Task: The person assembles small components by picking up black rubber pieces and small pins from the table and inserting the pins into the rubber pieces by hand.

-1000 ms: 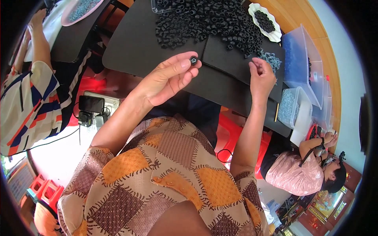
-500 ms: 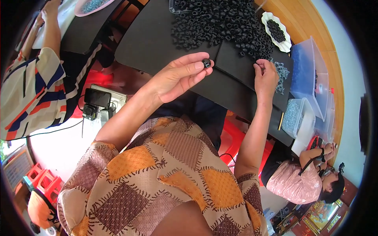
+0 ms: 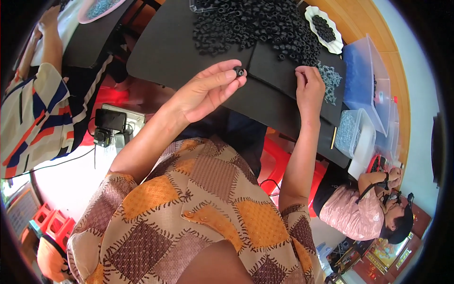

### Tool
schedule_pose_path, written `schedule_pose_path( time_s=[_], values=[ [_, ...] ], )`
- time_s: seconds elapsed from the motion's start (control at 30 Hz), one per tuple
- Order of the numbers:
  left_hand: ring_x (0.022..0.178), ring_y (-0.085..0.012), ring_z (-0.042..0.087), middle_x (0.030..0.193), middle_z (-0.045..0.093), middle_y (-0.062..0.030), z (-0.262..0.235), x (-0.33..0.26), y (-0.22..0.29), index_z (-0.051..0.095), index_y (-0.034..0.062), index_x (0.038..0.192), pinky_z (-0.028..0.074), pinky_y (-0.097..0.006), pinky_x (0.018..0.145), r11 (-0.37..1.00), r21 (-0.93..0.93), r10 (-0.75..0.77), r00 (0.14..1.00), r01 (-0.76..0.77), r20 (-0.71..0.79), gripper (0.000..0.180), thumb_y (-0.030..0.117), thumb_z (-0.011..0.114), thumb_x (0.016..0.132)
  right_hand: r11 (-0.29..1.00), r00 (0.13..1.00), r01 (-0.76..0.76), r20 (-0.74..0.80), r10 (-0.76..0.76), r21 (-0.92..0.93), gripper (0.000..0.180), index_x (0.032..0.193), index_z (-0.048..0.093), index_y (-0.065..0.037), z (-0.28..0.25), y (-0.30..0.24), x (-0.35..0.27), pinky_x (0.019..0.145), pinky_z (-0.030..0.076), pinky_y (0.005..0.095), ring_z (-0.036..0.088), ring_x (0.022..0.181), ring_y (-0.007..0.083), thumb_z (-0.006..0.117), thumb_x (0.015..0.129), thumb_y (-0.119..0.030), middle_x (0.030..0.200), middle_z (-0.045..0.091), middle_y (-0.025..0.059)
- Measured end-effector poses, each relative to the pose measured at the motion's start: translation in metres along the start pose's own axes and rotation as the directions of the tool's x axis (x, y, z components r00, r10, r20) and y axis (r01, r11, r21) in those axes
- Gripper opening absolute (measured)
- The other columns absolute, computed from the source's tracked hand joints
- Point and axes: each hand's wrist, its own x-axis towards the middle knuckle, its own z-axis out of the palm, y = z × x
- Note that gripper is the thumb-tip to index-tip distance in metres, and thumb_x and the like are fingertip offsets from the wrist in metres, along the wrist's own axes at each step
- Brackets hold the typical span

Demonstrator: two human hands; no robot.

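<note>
A person in a patchwork-print shirt (image 3: 213, 175) is working at a dark table (image 3: 161, 52), the left hand (image 3: 202, 92) pinching a black ring (image 3: 239, 72) between thumb and fingertips, in front of a heap of black rings (image 3: 265, 26). The right hand (image 3: 311, 92) is bending over the table beside a scatter of pale blue bits (image 3: 329, 84), thumb and fingertips drawing close together; whether it is gripping anything cannot be told. The black ring is sitting in the left hand, well apart from the right. A white scalloped dish (image 3: 337, 46) is holding more black rings beyond the bits, while a clear tub (image 3: 349, 147) of bluish pieces is standing near a larger clear bin (image 3: 384, 97). Others in a patterned top (image 3: 40, 123) and a pink top (image 3: 354, 213) are appearing at either side.
</note>
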Motion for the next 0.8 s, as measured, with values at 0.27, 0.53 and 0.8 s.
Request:
schedule_pose_path(
  time_s=[0.27, 0.53, 0.8],
  values=[
    [0.105, -0.0238, 0.065, 0.119, 0.06, -0.0177, -0.003, 0.0, -0.001, 0.055, 0.0001, 0.125, 0.058, -0.026, 0.09, 1.0, -0.012, 0.006, 1.0, -0.006, 0.005, 0.031, 0.0, 0.058, 0.094, 0.977, 0.967, -0.191, -0.15, 0.204, 0.096, 0.008, 0.089, 0.069, -0.004, -0.02, 0.02, -0.006, 0.063, 0.05, 0.0328, 0.063, 0.067, 0.0232, 0.069, 0.081, -0.003, 0.078, 0.064, 0.0093],
    [0.102, -0.0205, 0.067, 0.109, 0.066, -0.0133, 0.007, 0.001, 0.001, 0.057, 0.0007, 0.122, 0.058, -0.023, 0.088, 1.0, 0.022, 0.022, 1.0, -0.022, 0.002, 0.029, 0.001, 0.061, 0.093, 0.992, 0.993, -0.114, 0.005, 0.114, -0.055, 0.011, 0.091, 0.07, -0.004, -0.013, 0.013, 0.01, 0.071, 0.049, 0.0368, 0.062, 0.074, 0.0268, 0.071, 0.081, -0.009, 0.084, 0.063, 0.0103],
    [0.104, -0.0208, 0.066, 0.111, 0.066, -0.013, 0.001, 0.003, 0.003, 0.057, 0.0009, 0.123, 0.058, -0.024, 0.089, 1.0, 0.007, 0.0, 1.0, 0.0, 0.016, 0.031, 0.002, 0.062, 0.093, 0.943, 0.984, -0.18, 0.069, 0.167, 0.279, 0.011, 0.092, 0.068, -0.001, -0.018, -0.037, 0.002, 0.072, 0.052, 0.0305, 0.065, 0.079, 0.02, 0.07, 0.081, -0.001, 0.09, 0.067, 0.0095]
  ],
)
